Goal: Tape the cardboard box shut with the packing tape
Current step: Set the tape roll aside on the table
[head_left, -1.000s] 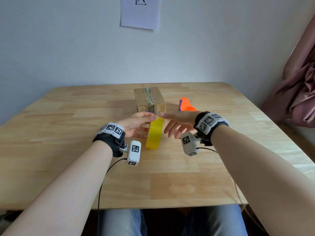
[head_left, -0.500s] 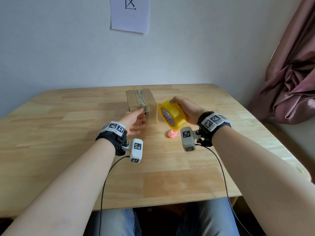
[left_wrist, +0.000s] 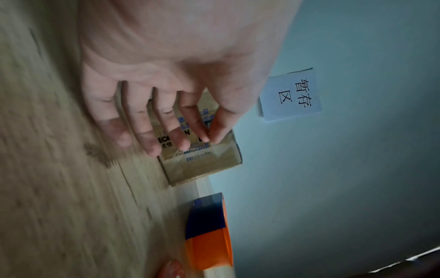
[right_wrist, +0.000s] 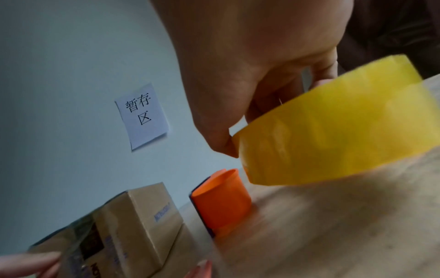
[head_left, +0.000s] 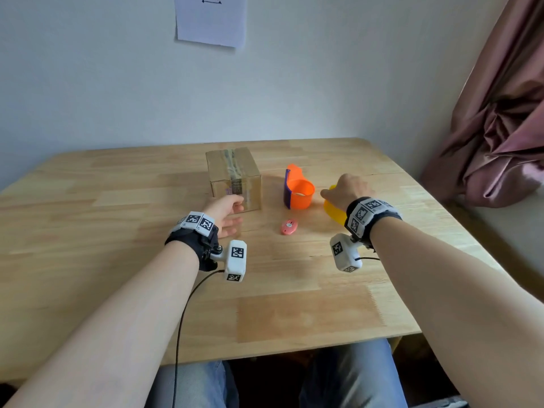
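The small cardboard box [head_left: 234,178] stands toward the back of the wooden table [head_left: 117,260], a strip of tape running over its top and down its near face. My left hand [head_left: 235,215] hovers just in front of that face with relaxed, nearly straight fingers [left_wrist: 152,139] and holds nothing. Further right, my right hand [head_left: 346,188] grips the yellow packing tape roll [head_left: 332,212] low over the table, beyond the orange holder. In the right wrist view the fingers curl round the roll [right_wrist: 333,131], with the box [right_wrist: 142,216] at lower left.
An orange and blue tape holder [head_left: 298,192] stands between the box and my right hand. A small pink oval object [head_left: 289,227] lies in front of it. A paper note [head_left: 210,20] hangs on the wall. A pink curtain [head_left: 500,119] hangs beside the table's right edge.
My right hand took up the yellow roll from in front of the box and carried it right, past the orange holder. My left hand drew back slightly from the box.
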`<state>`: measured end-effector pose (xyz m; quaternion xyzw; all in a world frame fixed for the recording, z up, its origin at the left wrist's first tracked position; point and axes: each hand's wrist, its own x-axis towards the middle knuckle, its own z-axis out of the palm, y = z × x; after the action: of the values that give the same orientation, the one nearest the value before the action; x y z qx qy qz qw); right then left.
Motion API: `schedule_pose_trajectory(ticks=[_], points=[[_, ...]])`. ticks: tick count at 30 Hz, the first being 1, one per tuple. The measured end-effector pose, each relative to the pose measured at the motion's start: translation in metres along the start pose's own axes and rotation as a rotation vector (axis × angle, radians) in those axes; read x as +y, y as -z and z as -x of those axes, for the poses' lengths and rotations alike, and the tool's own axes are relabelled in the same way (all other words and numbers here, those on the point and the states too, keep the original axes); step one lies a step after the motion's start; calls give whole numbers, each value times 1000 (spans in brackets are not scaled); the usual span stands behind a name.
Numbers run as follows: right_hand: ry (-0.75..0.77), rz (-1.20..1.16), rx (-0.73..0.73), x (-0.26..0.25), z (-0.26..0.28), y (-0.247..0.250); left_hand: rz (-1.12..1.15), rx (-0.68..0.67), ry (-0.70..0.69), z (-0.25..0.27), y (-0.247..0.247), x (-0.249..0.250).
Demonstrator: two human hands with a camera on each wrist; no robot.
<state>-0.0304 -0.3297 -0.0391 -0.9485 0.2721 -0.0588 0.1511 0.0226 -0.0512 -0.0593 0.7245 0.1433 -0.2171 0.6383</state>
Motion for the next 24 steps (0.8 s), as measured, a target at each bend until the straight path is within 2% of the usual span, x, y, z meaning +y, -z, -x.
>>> schedule_pose_trajectory(ticks=[9,12,14,17,19,21,24], points=[[-7,-29,-160,0,-7,-17,45,-25,-38,-12,8,-12],[47,0,-37,-5,-9,-20,46,-27,-59,-13,13,-14],[147,-115,102,-16,-12,-20,49,-27,-75,-16,18,-16],[416,-350,216,-46,-15,-15,61,-41,-91,-22,27,-19],[590,-417,183,-74,-11,-13,77,-47,-99,-27,34,-21],[749,-405,84,-102,-5,-14,100,-58,-104,-31,40,-23],[886,-352,-73,-134,-2,-25,107,-69,-106,-37,46,-25]])
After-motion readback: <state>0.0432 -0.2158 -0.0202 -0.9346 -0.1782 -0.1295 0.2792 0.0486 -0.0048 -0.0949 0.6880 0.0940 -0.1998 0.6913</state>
